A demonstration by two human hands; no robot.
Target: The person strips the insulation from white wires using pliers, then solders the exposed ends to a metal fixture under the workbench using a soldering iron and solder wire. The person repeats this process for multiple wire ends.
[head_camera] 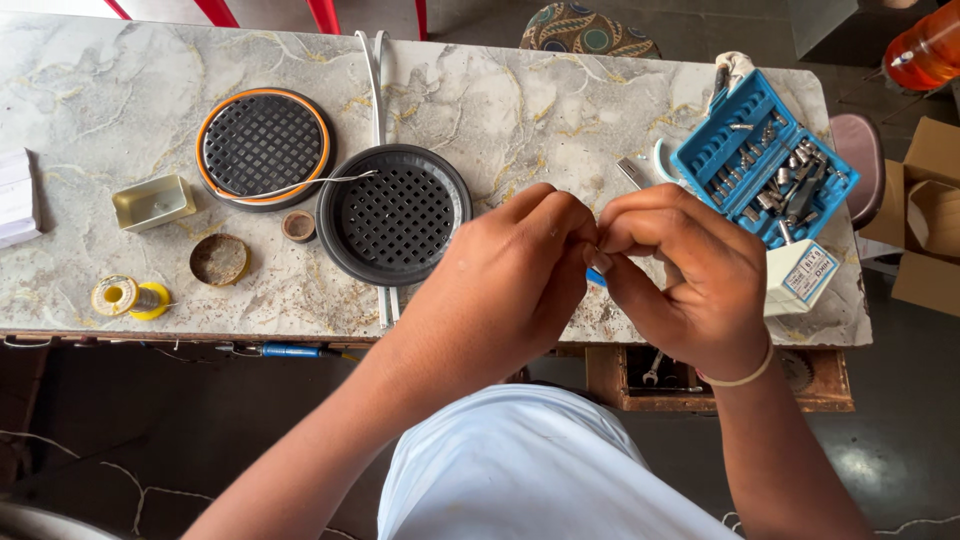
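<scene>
My left hand (510, 285) and my right hand (685, 270) meet fingertip to fingertip above the front edge of a marble table (520, 100). Both pinch a small thing between thumb and fingers; only a bit of blue (596, 279) shows under them, and what it is cannot be told. Just left of my left hand lies a round black speaker grille (392, 213). An open blue case of screwdriver bits (765, 158) sits right behind my right hand, with a small white box (800, 275) beside my right wrist.
A second round grille with an orange ring (262, 146) lies further left, a thin wire across it. A cream plastic tray (153, 202), a small round tin (219, 259), a solder spool (127, 297) and a white cable (375, 90) are on the table. Cardboard boxes (925, 215) stand at right.
</scene>
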